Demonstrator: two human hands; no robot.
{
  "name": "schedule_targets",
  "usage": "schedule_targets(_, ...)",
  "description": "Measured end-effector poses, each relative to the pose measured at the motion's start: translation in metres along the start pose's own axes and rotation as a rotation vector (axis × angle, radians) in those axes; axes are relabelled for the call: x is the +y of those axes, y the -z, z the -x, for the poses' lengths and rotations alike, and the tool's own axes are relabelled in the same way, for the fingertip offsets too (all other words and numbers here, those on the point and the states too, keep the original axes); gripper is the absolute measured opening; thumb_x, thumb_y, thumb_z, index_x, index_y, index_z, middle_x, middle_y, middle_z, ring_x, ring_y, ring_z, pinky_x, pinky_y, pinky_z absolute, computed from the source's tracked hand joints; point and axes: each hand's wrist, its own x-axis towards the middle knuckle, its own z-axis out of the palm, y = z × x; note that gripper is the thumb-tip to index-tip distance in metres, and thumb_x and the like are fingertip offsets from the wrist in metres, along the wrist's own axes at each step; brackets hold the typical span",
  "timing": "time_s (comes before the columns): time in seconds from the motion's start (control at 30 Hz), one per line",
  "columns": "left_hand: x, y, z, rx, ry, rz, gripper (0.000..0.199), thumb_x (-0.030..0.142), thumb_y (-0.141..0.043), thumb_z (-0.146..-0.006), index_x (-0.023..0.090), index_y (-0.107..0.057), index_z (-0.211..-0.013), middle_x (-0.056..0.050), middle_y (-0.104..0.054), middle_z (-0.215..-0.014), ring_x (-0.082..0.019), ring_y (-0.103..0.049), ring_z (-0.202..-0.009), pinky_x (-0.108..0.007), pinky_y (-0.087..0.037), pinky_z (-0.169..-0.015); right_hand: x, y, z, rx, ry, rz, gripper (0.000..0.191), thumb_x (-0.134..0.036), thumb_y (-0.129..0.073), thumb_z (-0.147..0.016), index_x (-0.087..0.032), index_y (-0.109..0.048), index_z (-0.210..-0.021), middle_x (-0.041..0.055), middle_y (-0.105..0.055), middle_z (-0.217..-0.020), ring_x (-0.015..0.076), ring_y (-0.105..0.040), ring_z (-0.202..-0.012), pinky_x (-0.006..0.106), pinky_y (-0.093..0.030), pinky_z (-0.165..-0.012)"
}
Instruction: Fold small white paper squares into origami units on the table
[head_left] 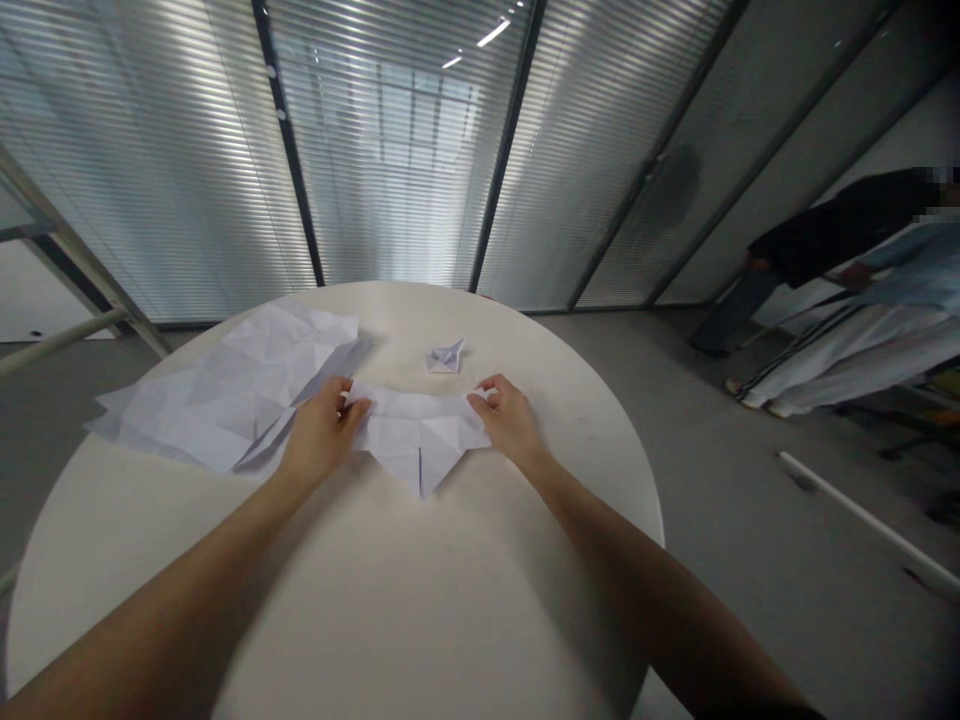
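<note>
A partly folded white paper [420, 432] is stretched between my two hands over the round white table [420, 620]. Its lower part narrows to a point with a slit down the middle. My left hand [324, 425] pinches the paper's left end, and my right hand [508, 415] pinches its right end. Just beyond the paper sits a small folded paper piece [446, 357] with a raised point. Large creased white sheets [240, 385] lie in an overlapping pile to the left, close beside my left hand.
Glass panels with blinds [397, 150] stand behind the table. At the far right are people, one in a dark top [847, 225] and one in white trousers [855, 350]. A white pole [862, 515] is low at the right; a metal frame [67, 335] is at the left.
</note>
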Motion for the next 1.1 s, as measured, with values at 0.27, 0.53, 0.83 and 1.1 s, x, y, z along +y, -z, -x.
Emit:
schedule_targets(0.27,0.006,-0.003,0.008,-0.056,-0.554,-0.721,0.045,0.010,-0.048,-0.083,0.024,-0.050,-0.126,-0.012,-0.057,-0.115,-0.028,-0.055,-0.100,-0.040,-0.044,-0.081,-0.027,0.001,0.021,-0.073,0.560,0.475,0.035,-0.037,-0.059,-0.086,-0.019,-0.055,-0.115,0.0129,-0.058,-0.118,0.0269,-0.050,-0.111,0.040,-0.039,-0.092)
schedule_targets(0.53,0.008,-0.002,0.008,-0.275,-0.702,-0.604,0.025,0.006,-0.047,-0.082,0.018,-0.062,-0.098,-0.009,-0.058,-0.095,-0.022,-0.055,-0.086,-0.035,-0.045,-0.077,-0.037,0.006,0.034,-0.460,0.789,0.544,0.039,-0.046,-0.058,-0.085,-0.016,-0.059,-0.109,0.0112,-0.060,-0.111,0.0237,-0.054,-0.105,0.037,-0.043,-0.089)
schedule_targets(0.83,0.017,0.005,0.012,-0.394,-0.739,-0.391,0.033,0.041,-0.042,-0.092,0.017,-0.064,-0.090,-0.008,-0.062,-0.083,-0.021,-0.058,-0.080,-0.035,-0.044,-0.075,-0.045,0.003,0.034,-0.447,0.738,0.760,0.019,-0.019,-0.043,-0.093,-0.017,-0.062,-0.094,0.0094,-0.068,-0.088,0.0213,-0.063,-0.083,0.031,-0.044,-0.073)
schedule_targets(1.1,0.008,-0.004,0.009,-0.129,-0.546,-0.467,0.030,0.026,-0.055,-0.086,0.020,-0.057,-0.115,-0.011,-0.062,-0.105,-0.028,-0.056,-0.097,-0.039,-0.044,-0.081,-0.033,0.006,0.022,-0.236,0.652,0.768,0.026,-0.017,-0.050,-0.090,-0.020,-0.054,-0.116,0.0111,-0.064,-0.106,0.0240,-0.057,-0.098,0.034,-0.042,-0.081)
